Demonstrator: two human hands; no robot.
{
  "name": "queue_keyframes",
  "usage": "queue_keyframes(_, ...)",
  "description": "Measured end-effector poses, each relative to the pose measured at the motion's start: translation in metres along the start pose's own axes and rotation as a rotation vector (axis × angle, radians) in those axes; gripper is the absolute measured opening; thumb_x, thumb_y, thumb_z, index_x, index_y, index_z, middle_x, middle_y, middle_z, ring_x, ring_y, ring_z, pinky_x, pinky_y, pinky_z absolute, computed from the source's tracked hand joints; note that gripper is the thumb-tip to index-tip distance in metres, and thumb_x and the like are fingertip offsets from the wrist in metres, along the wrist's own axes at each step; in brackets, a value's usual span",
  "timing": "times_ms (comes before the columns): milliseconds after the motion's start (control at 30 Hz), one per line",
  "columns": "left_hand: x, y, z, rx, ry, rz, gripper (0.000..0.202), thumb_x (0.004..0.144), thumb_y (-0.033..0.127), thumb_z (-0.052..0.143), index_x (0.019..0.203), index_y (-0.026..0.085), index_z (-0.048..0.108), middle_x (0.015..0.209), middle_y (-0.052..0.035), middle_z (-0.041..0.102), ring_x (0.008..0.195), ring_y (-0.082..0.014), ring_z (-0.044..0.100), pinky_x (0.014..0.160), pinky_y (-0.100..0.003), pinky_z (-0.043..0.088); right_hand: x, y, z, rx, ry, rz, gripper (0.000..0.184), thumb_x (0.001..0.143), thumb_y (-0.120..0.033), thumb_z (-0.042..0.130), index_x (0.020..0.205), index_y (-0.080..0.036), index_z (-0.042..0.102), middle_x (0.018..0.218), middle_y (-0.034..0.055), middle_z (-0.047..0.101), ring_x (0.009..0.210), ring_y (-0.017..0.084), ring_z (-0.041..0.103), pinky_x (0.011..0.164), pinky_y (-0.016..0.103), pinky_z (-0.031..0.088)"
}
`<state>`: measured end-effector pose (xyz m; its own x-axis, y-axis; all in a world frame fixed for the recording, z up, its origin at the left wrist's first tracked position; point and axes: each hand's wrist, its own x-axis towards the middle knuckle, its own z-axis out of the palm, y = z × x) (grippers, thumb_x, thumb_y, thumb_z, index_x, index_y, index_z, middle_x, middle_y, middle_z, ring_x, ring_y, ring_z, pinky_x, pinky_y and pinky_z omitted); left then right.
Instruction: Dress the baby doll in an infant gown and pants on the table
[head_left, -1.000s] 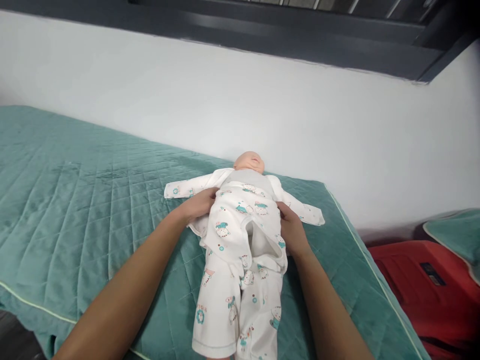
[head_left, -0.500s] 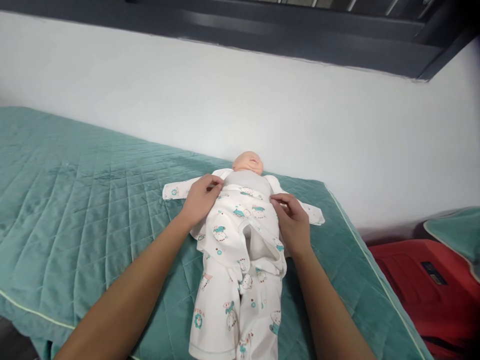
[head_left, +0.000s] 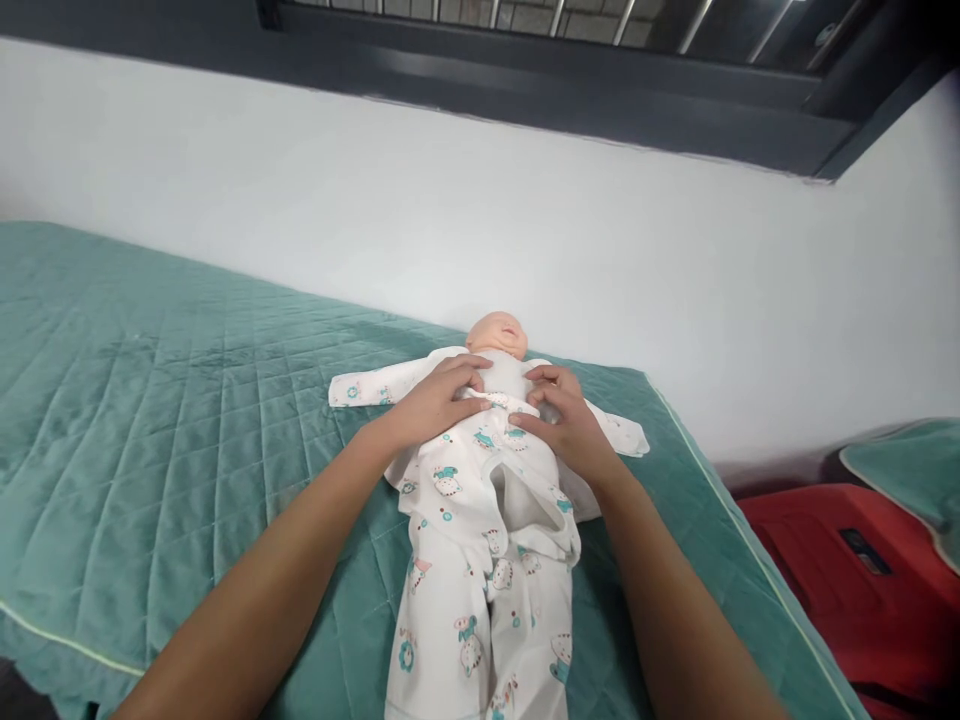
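Observation:
A baby doll [head_left: 498, 334] lies on its back, head toward the wall, in a white printed top with its sleeves [head_left: 379, 384] spread sideways. White printed baby trousers [head_left: 480, 560] cover its legs and are pulled high, their waistband [head_left: 504, 401] across the torso. An opening shows at the crotch. My left hand [head_left: 442, 398] rests on the left of the chest, thumb on the waistband and fingers above it. Opposite it, my right hand [head_left: 564, 412] touches the waistband with its thumb, fingers apart on the chest. Neither hand visibly grips the cloth.
A green quilted cover [head_left: 187, 430] lies under the doll, its edge running down the right. Behind stands a white wall [head_left: 420, 210] below a dark window frame [head_left: 465, 85] with bars. A red plastic object [head_left: 832, 570] with green cloth on it stands at the right.
Both hands have moved inward from the sides of the trousers onto the chest and waistband. Their fingers have spread. The view has tilted up slightly, showing more window.

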<state>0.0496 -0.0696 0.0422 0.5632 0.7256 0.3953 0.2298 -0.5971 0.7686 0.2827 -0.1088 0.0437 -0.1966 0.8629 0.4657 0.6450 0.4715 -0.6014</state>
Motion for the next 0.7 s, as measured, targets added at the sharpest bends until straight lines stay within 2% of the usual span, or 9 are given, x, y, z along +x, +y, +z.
queue_keyframes(100,0.008,-0.003,-0.001,-0.004,0.025,-0.031,0.016,0.087,0.034,0.059,0.080,0.020,0.054,0.131,-0.0068,0.061,0.125,-0.0247,0.051,0.107,-0.038,0.036,0.008,0.001,-0.001,0.014,-0.056,-0.060,0.032,0.085,-0.046,0.067,0.066,-0.023,0.054,0.117,0.0071,0.060,0.115,0.026,0.052,0.102,0.042,0.037)
queue_keyframes(167,0.017,-0.007,-0.001,-0.019,0.037,-0.070,0.015,0.087,0.034,0.058,0.080,0.020,0.053,0.118,-0.0060,0.066,0.111,-0.0231,0.058,0.098,-0.036,0.042,0.015,0.005,0.001,0.031,-0.060,-0.052,0.034,0.089,-0.046,0.062,0.066,-0.023,0.052,0.107,0.0061,0.063,0.103,0.023,0.057,0.093,0.038,0.041)
queue_keyframes(233,0.029,-0.013,-0.001,0.011,0.062,-0.116,0.017,0.087,0.035,0.056,0.080,0.020,0.053,0.102,-0.0039,0.068,0.095,-0.0209,0.060,0.086,-0.033,0.044,0.025,0.012,0.004,0.002,-0.051,0.017,0.035,0.091,-0.047,0.058,0.066,-0.023,0.050,0.090,0.0032,0.063,0.084,0.019,0.056,0.078,0.034,0.042)
queue_keyframes(333,0.049,-0.023,-0.001,0.103,0.133,-0.195,0.019,0.087,0.035,0.056,0.076,0.020,0.051,0.085,-0.0020,0.064,0.080,-0.0191,0.057,0.072,-0.031,0.040,0.041,0.023,0.011,-0.057,-0.002,0.149,0.039,0.090,-0.050,0.057,0.065,-0.023,0.046,0.065,-0.0021,0.051,0.064,0.015,0.044,0.064,0.031,0.034)
queue_keyframes(400,0.059,-0.027,0.000,0.124,0.165,-0.252,0.018,0.086,0.033,0.057,0.076,0.019,0.051,0.082,-0.0022,0.064,0.078,-0.0192,0.057,0.070,-0.031,0.038,0.050,0.030,0.016,-0.019,0.036,0.208,0.040,0.087,-0.053,0.059,0.064,-0.023,0.045,0.060,-0.0038,0.045,0.061,0.014,0.040,0.061,0.029,0.032)
queue_keyframes(533,0.064,-0.030,0.005,0.085,0.227,-0.301,0.017,0.086,0.031,0.059,0.075,0.019,0.053,0.083,-0.0025,0.064,0.080,-0.0190,0.058,0.072,-0.031,0.040,0.057,0.040,0.023,0.137,0.110,0.280,0.042,0.079,-0.056,0.067,0.065,-0.023,0.046,0.058,-0.0051,0.043,0.059,0.013,0.038,0.059,0.028,0.032)
queue_keyframes(700,0.052,-0.030,0.014,0.065,0.327,-0.309,0.013,0.083,0.030,0.064,0.086,0.019,0.059,0.086,-0.0025,0.066,0.082,-0.0195,0.061,0.076,-0.031,0.044,0.046,0.049,0.025,0.325,0.201,0.346,0.033,0.073,-0.049,0.075,0.081,-0.024,0.056,0.066,-0.0047,0.054,0.062,0.014,0.048,0.063,0.029,0.041)
